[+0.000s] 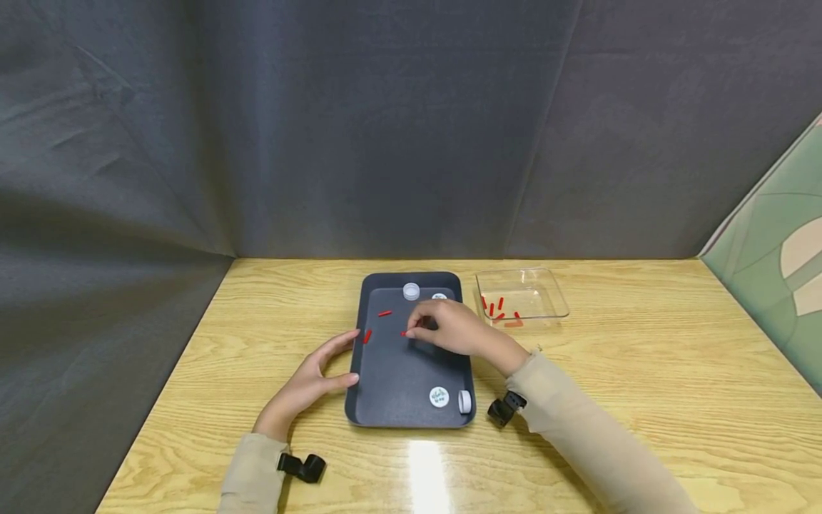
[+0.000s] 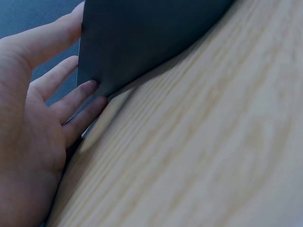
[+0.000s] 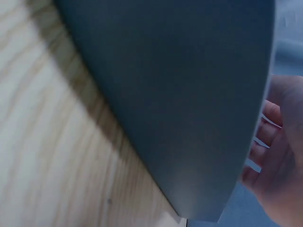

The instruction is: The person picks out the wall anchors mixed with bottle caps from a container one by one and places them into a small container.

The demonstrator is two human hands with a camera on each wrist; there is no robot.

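Note:
My right hand (image 1: 449, 326) is over the middle of the dark grey tray (image 1: 411, 421), pinching a small red stick (image 1: 403, 333) between thumb and fingertips; only its end shows. In the right wrist view the tray's side (image 3: 180, 104) hides the fingertips. My left hand (image 1: 308, 378) touches the tray's left rim with thumb and fingers spread; the left wrist view shows those fingers (image 2: 78, 101) lying against its outer wall. Two more red sticks lie in the tray, one red stick (image 1: 384, 313) toward the back and another red stick (image 1: 367, 336) near the left wall.
A clear plastic box (image 1: 546, 293) with several red sticks stands right of the tray. Within the tray are a white round cap (image 1: 411, 291) at the back, a partly covered white disc (image 1: 439, 296), a printed white disc (image 1: 439, 397) and a white cap on edge (image 1: 465, 402).

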